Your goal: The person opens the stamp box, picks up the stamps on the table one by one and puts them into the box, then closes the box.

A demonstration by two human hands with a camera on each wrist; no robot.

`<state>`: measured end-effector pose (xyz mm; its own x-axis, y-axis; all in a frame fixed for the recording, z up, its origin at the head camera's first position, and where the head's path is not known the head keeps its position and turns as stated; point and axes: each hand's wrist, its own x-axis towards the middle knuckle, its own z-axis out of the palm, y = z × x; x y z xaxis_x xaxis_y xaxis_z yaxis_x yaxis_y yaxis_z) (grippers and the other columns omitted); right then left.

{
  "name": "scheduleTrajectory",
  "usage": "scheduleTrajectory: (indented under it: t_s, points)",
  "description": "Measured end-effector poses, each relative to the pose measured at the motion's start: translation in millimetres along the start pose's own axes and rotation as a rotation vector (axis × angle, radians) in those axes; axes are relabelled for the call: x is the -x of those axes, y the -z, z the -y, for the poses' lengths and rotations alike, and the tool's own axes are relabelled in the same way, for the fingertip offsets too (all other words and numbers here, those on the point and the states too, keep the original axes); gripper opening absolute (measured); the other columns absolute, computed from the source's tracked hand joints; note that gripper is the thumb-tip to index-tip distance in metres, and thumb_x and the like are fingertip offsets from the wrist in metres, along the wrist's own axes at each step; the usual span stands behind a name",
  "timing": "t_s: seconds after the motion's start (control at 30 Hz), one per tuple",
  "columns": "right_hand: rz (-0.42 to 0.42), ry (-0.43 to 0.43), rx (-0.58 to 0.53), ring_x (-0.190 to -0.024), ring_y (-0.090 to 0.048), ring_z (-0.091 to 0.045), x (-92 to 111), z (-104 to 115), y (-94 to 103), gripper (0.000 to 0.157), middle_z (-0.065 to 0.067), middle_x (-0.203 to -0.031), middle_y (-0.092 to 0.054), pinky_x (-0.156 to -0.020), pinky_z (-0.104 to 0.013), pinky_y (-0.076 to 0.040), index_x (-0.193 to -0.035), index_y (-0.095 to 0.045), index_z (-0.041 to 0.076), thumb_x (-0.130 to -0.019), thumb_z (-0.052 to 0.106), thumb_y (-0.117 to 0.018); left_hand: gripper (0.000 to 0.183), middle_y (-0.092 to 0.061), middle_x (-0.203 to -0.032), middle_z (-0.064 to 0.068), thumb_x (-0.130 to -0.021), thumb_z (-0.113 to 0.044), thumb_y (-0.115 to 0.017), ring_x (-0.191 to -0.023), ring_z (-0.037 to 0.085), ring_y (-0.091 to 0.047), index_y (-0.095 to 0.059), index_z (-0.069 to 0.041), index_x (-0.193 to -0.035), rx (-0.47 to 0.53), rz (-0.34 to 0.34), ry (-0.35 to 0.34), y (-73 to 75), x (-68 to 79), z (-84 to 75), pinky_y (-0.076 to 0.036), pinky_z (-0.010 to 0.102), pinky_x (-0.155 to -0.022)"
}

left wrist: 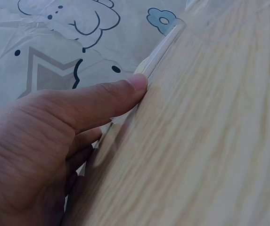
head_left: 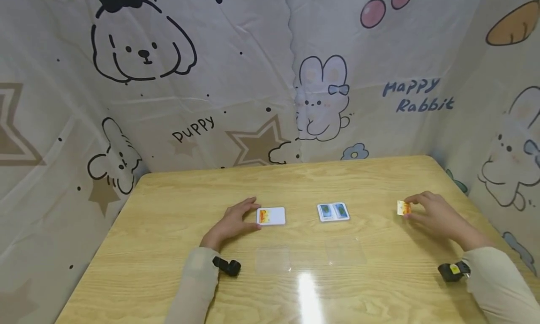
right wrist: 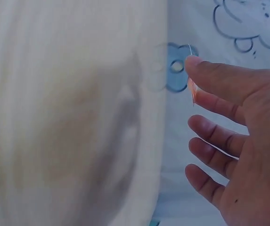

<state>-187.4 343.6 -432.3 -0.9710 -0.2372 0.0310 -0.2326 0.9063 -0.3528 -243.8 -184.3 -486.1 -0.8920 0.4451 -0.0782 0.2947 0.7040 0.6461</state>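
My left hand (head_left: 232, 221) holds a white rectangular card board (head_left: 277, 216) by its left end, thumb at the near corner and a finger at the far one. An orange-and-yellow picture card (head_left: 264, 216) lies on its left half; the right half is plain white. The thumb (left wrist: 137, 82) touches the board's edge in the left wrist view. At the right, above the table, my right hand (head_left: 436, 216) pinches a small orange-and-white card (head_left: 403, 207) between thumb and index finger. The right wrist view shows that card (right wrist: 192, 89) edge-on, the other fingers loosely bent.
Between the hands lies a second white board (head_left: 333, 212) bearing two blue-and-green picture cards. Two clear, faintly visible sheets or trays, one left (head_left: 273, 259) and one right (head_left: 345, 252), lie nearer me on the wooden table (head_left: 168, 277). Printed cloth (head_left: 253, 80) encloses the back and sides.
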Motion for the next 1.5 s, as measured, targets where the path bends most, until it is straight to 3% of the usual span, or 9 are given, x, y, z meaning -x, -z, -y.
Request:
scheduleTrajectory:
  t_s: [0.27,0.73,0.97,1.5]
  points:
    - [-0.011,0.027,-0.041,-0.108,-0.046,-0.045,-19,35,0.9,0.050,-0.030,-0.119,-0.051,-0.087,-0.061,-0.040,-0.128,-0.055,-0.005,-0.092,0.028,-0.065,0.064,-0.026,-0.160,0.000,-0.084,-0.037,-0.074,-0.149,0.029,-0.021,-0.051,-0.018,-0.140,0.011,-0.004,-0.002,-1.2,2.6,0.6,-0.015,0.053,-0.119]
    - [0.014,0.102,-0.146,-0.117,-0.044,-0.042,-52,95,-17.8,0.048,-0.025,-0.124,-0.051,-0.097,-0.061,-0.039,-0.129,-0.055,-0.001,-0.092,0.029,-0.065,0.063,-0.027,-0.160,0.002,-0.084,-0.036,-0.074,-0.148,0.031,-0.021,-0.051,-0.017,-0.140,0.000,-0.002,0.000,2.0,7.7,5.1,-0.016,0.056,-0.118]
    - [0.016,0.151,-0.138,-0.119,-0.046,-0.040,-69,122,-21.5,0.044,-0.022,-0.125,-0.053,-0.100,-0.059,-0.039,-0.127,-0.056,0.001,-0.091,0.024,-0.066,0.064,-0.027,-0.160,0.003,-0.085,-0.039,-0.072,-0.148,0.031,-0.022,-0.050,-0.016,-0.141,-0.037,-0.001,-0.012,8.0,0.8,2.8,-0.015,0.055,-0.118]
    - [0.057,0.233,-0.185,-0.120,-0.048,-0.036,-95,178,-43.4,0.045,-0.017,-0.126,-0.055,-0.101,-0.053,-0.042,-0.128,-0.057,0.004,-0.091,0.027,-0.067,0.063,-0.026,-0.160,0.001,-0.085,-0.036,-0.073,-0.149,0.027,-0.020,-0.050,-0.017,-0.141,-0.024,0.011,0.004,1.5,0.1,-2.1,-0.014,0.052,-0.119]
